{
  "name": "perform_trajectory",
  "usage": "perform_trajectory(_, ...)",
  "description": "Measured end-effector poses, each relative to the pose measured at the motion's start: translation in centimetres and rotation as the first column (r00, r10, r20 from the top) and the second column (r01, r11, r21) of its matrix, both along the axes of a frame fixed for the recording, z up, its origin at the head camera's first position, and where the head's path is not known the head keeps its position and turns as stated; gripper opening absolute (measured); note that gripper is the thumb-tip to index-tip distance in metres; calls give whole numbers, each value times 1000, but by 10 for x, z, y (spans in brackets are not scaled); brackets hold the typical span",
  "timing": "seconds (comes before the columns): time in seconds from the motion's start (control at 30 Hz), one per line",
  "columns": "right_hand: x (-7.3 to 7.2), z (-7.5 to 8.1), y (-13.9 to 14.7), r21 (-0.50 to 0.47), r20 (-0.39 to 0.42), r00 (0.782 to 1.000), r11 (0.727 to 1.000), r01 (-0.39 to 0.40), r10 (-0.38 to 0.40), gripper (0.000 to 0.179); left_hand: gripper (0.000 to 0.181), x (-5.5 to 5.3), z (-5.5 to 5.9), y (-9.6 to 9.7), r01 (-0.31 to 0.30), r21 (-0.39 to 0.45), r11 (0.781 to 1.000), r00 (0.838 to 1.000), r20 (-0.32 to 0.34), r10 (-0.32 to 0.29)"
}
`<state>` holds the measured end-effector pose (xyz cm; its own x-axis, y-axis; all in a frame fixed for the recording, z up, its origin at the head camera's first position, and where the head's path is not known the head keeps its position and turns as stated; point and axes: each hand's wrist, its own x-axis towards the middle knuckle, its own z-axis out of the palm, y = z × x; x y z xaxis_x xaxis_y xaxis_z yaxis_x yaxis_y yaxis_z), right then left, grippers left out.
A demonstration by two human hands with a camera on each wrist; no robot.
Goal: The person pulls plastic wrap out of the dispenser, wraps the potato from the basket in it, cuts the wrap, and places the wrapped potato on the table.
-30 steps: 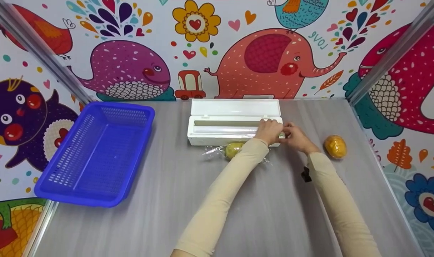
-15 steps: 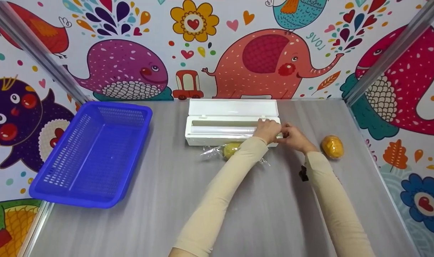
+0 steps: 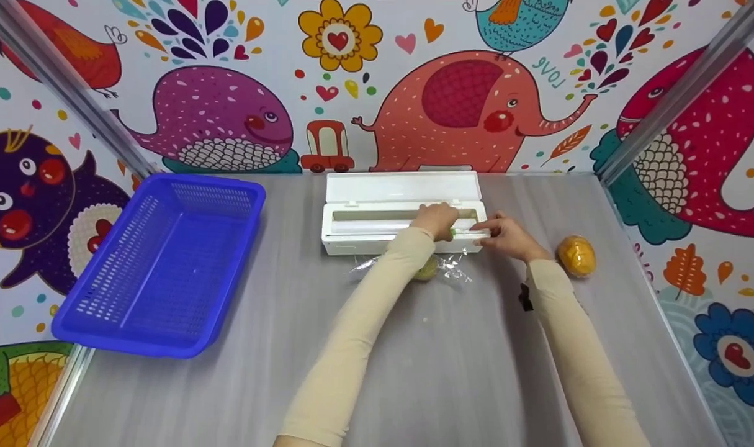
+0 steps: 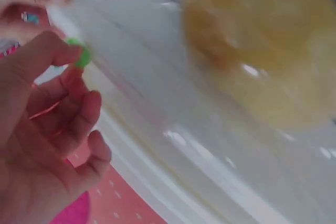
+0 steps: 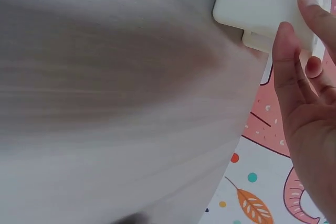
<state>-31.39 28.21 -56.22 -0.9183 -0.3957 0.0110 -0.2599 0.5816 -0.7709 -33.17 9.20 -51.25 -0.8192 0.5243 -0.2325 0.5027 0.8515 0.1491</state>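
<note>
A white cling film dispenser box (image 3: 401,246) stands at the back of the table with its lid raised and a film roll (image 3: 370,225) inside. My left hand (image 3: 435,220) pinches a small green slider knob (image 4: 79,55) on the box's front edge; the other fingers are loosely bent. My right hand (image 3: 510,239) holds the box's right end between thumb and fingers, seen also in the right wrist view. Clear film (image 3: 457,271) hangs from the front edge over a yellow-green fruit (image 3: 427,270), partly hidden by the left sleeve. The fruit is large and blurred in the left wrist view.
An orange-yellow fruit (image 3: 576,256) in shiny film sits to the right of the right hand. At the left stands a blue plastic basket (image 3: 212,323). Printed wall panels (image 3: 352,93) border the back and sides of the grey table (image 3: 451,372).
My left hand has slid left along the box's front edge, with the green slider knob. The right hand stays at the box's right end. The fruit under the film shows farther right.
</note>
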Motion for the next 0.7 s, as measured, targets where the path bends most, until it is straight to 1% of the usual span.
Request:
perform_trajectory(0.03, 0, 0, -1, 5, 12, 1000, 1000, 4, -4, 25, 31, 0, -1, -5, 4, -1, 1000, 1000, 1, -4)
perform_trajectory(0.1, -1, -1, -2, 10, 35, 999, 1000, 4, -4, 26, 22, 0, -2, -14, 32, -5, 999, 999, -2, -32)
perform_trajectory(0.17, 0, -1, -4, 13, 48, 999, 1000, 0, 0, 26, 20, 1, -3, -20, 60, -5, 998, 998, -10, -60)
perform_trajectory(0.23, 0, -2, -6, 6, 46, 999, 1000, -8, 7, 27, 19, 1, -2, -29, 60, -6, 998, 998, -11, -60)
perform_trajectory(0.3, 0, -2, -6, 5, 32, 999, 1000, -8, 8, 27, 20, 2, 1, -42, 47, 3, 999, 999, 10, -47)
perform_trajectory(0.33, 0, -1, -6, 6, 24, 1000, 1000, -4, 4, 27, 20, 1, 3, -51, 40, 4, 999, 999, 22, -40)
perform_trajectory(0.37, 0, -1, -6, 9, 17, 1000, 1000, 3, -3, 27, 19, 0, 2, -62, 41, 29, 999, 999, 14, -41)
perform_trajectory(0.47, -1, 1, -5, 11, 1, 1000, 1000, 14, -14, 27, 18, 0, 3, -93, 42, 43, 998, 999, 18, -42)
perform_trajectory(0.57, -3, 1, -7, 1, -1, 1000, 1000, 1, -1, 27, 19, 0, 3, -121, 58, 43, 997, 998, 1, -58)
perform_trajectory(0.6, -3, 1, -8, -2, -1, 1000, 1000, -3, 3, 27, 21, 1, 5, -129, 52, 21, 998, 999, 13, -52)
perform_trajectory(0.7, -4, 2, -10, 2, 4, 1000, 1000, -5, 4, 28, 20, 1, 8, -157, 36, 7, 999, 999, 11, -36)
